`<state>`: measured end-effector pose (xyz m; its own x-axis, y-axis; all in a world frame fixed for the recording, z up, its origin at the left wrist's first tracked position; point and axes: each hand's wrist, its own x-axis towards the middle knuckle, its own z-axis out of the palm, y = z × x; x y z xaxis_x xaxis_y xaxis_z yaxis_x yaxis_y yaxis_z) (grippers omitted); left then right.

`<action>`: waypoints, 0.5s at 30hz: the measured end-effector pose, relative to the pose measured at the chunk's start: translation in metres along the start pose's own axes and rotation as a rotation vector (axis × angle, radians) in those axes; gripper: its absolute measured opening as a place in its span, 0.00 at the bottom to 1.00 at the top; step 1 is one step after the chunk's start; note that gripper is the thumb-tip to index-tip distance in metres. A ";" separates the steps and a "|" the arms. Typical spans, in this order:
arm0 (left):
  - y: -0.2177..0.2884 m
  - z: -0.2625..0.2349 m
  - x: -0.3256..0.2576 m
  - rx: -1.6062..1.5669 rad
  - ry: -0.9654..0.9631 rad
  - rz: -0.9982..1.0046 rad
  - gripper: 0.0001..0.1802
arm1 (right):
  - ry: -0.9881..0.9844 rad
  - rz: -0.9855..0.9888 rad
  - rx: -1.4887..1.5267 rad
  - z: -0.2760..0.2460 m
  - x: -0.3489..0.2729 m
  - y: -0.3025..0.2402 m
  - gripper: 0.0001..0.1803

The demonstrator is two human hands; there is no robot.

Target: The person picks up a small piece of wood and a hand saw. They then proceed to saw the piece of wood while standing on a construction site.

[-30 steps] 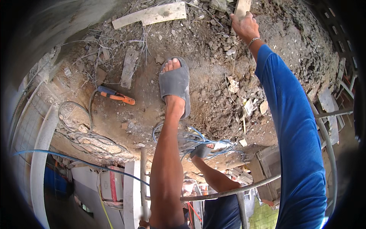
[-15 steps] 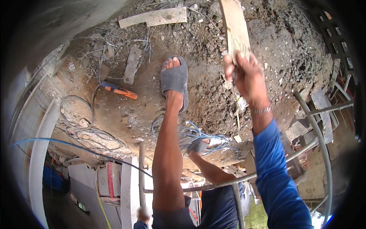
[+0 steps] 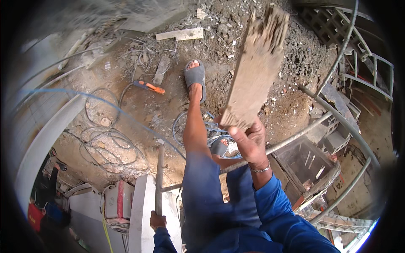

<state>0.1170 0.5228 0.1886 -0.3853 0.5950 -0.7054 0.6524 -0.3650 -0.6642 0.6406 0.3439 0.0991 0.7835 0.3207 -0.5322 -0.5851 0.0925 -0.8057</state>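
Now drawn in close: one broken wooden board [image 3: 254,78], shown whole, splintered end up and away, where half a second ago it lay farther out with its far end cut off by the upper edge. Right hand [image 3: 251,141]: pinching the board's near end, thumb on the face, the other fingers partly hidden behind; board raised over the rubble, right arm bent back from its earlier reach. Left hand [image 3: 158,220]: closed round an upright metal tube [image 3: 160,181], now plain to see at the lower edge. Containers: one open wooden box [image 3: 324,182], right, with pale scraps inside; one pale carton [image 3: 114,202] with a red stripe, lower left, contents not visible. On the ground: one orange-and-blue tool [image 3: 149,87] and a coiled grey cable [image 3: 114,147]. Hidden or cut off: one sandalled foot [image 3: 218,147], partly behind the right hand; the dark lower left, possibly a second person beside a red item [image 3: 35,216], too dim to settle.
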 end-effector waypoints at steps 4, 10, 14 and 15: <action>-0.007 0.009 -0.006 0.051 0.053 0.057 0.23 | -0.057 0.104 -0.003 0.027 -0.058 -0.031 0.28; -0.010 0.016 0.010 0.149 0.214 0.192 0.27 | -0.082 0.230 0.397 0.043 -0.205 -0.067 0.24; -0.018 0.037 0.043 0.255 0.203 0.230 0.24 | -0.402 0.361 1.072 0.010 -0.295 -0.062 0.34; -0.013 0.024 0.025 0.243 0.270 0.296 0.24 | -0.456 0.341 1.120 0.002 -0.309 -0.062 0.35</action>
<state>0.0833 0.5255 0.1742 -0.0011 0.5933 -0.8050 0.5246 -0.6850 -0.5056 0.4347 0.2411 0.3140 0.5448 0.7613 -0.3516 -0.7745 0.6176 0.1372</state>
